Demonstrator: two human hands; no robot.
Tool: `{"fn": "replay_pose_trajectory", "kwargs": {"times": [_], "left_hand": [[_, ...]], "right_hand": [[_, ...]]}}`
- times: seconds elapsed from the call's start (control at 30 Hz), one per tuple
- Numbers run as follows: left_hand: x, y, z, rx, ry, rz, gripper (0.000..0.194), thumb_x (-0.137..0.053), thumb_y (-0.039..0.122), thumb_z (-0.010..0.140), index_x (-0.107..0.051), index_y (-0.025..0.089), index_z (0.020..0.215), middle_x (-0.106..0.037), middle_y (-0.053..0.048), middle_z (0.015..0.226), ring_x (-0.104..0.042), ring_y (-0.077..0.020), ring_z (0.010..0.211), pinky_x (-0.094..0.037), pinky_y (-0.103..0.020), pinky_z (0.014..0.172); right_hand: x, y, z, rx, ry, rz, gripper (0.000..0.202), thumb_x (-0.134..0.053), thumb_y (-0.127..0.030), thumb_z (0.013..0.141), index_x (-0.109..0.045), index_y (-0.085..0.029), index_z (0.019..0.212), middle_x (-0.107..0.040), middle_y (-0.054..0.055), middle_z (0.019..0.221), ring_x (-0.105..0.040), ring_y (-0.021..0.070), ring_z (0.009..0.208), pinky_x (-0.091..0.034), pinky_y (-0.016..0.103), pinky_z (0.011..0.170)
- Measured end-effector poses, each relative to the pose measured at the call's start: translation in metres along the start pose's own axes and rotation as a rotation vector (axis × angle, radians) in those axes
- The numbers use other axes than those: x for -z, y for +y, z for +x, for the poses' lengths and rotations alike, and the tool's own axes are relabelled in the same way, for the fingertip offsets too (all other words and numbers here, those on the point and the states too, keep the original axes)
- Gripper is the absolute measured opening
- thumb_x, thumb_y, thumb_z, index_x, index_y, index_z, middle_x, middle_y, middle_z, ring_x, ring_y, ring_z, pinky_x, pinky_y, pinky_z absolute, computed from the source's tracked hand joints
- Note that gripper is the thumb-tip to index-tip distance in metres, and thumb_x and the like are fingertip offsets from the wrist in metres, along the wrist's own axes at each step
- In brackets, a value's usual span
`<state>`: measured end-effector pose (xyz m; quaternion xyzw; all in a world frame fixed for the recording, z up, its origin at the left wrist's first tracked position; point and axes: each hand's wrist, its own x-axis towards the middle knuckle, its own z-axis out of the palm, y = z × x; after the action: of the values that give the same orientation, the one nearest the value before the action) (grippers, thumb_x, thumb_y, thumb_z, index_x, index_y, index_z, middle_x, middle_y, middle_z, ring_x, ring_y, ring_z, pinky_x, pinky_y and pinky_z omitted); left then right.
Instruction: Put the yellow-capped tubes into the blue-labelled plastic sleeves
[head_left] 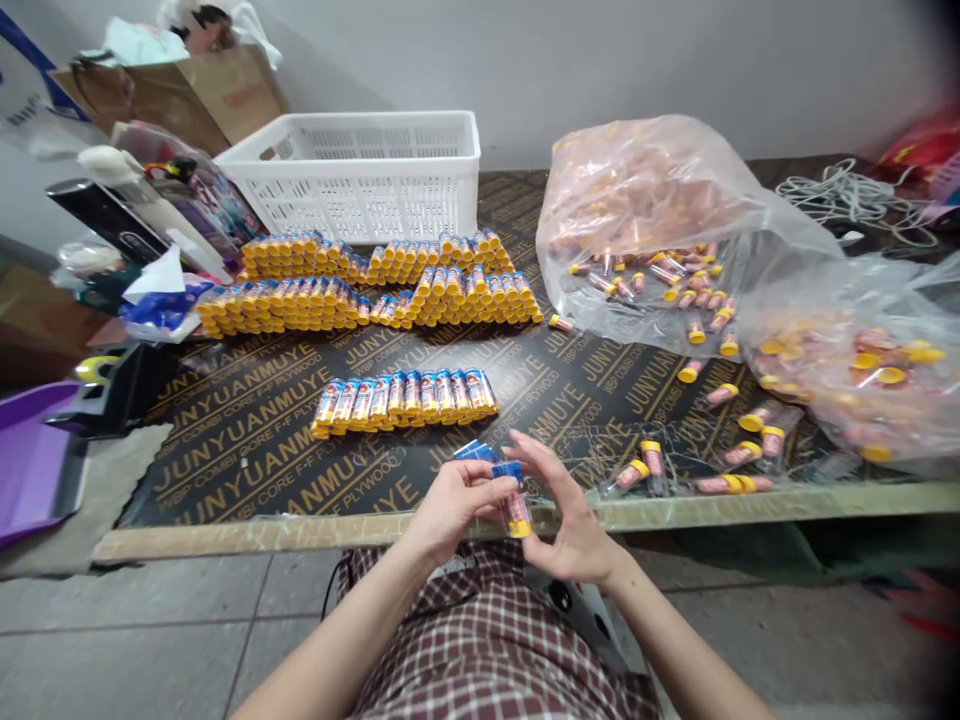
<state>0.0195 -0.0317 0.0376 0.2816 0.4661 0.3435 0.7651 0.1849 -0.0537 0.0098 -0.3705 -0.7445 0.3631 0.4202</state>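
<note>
1. Head view, clock read from mid-frame: one tube [516,508] in hand at 6 o'clock, by the near edge of the table [247,450]; slim, slightly tilted, blue at top, pink inside, yellow cap [520,529] at lower end.
2. Left hand [446,505], one: thumb and fingers pinching the tube's blue end; flat blue pieces [476,452], at least two, beyond them.
3. Right hand [574,535], one: fingers spread, curved about the tube's right side; cannot tell whether the thumb touches.
4. Row of labelled tubes [397,395], one, 8 o'clock: about ten across, blue-and-white labels, yellow ends.
5. Stacked tubes [289,300], 10 o'clock: too many to count.
6. White basket [367,200], one, slotted, behind the stacks.
7. Clear plastic bags [645,180], two, 2 and 3 o'clock: tubes within, uncounted.
8. Loose tubes [654,465], roughly ten, mostly 3 to 4 o'clock.
</note>
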Motion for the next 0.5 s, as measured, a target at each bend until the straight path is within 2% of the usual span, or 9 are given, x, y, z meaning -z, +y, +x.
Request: {"fn": "replay_pose_trajectory", "kwargs": {"times": [0.07, 0.13, 0.5], "left_hand": [[-0.0008, -0.0008, -0.0004, 0.016, -0.008, 0.0, 0.032, -0.083, 0.032, 0.054, -0.071, 0.011, 0.075, -0.065, -0.003, 0.067, -0.058, -0.01, 0.058, -0.047, -0.021, 0.057], [-0.0011, -0.0013, -0.0009, 0.022, -0.012, 0.001, 0.033, -0.083, 0.033, 0.055, -0.071, 0.011, 0.076, -0.066, -0.004, 0.069, -0.059, -0.0103, 0.058, -0.047, -0.021, 0.057], [-0.0026, -0.0005, -0.0025, 0.02, 0.014, -0.046, 0.034, -0.084, 0.034, 0.052, -0.07, 0.01, 0.071, -0.065, -0.003, 0.065, -0.057, -0.0099, 0.055, -0.045, -0.021, 0.056]], "right_hand": [[-0.0009, 0.0013, -0.0012, -0.001, -0.019, 0.039, 0.089, -0.05, -0.005, 0.06, -0.024, -0.026, 0.143, -0.04, 0.01, 0.14, -0.044, 0.0263, 0.127, -0.039, 0.045, 0.105], [-0.0026, 0.0025, -0.0025, 0.003, 0.004, 0.058, 0.088, -0.05, -0.005, 0.059, -0.026, -0.025, 0.142, -0.045, 0.009, 0.136, -0.047, 0.0258, 0.125, -0.04, 0.044, 0.105], [-0.0066, 0.0011, -0.0013, -0.015, 0.045, 0.099, 0.085, -0.05, -0.004, 0.058, -0.03, -0.025, 0.139, -0.046, 0.01, 0.134, -0.05, 0.0257, 0.122, -0.044, 0.041, 0.102]]}}
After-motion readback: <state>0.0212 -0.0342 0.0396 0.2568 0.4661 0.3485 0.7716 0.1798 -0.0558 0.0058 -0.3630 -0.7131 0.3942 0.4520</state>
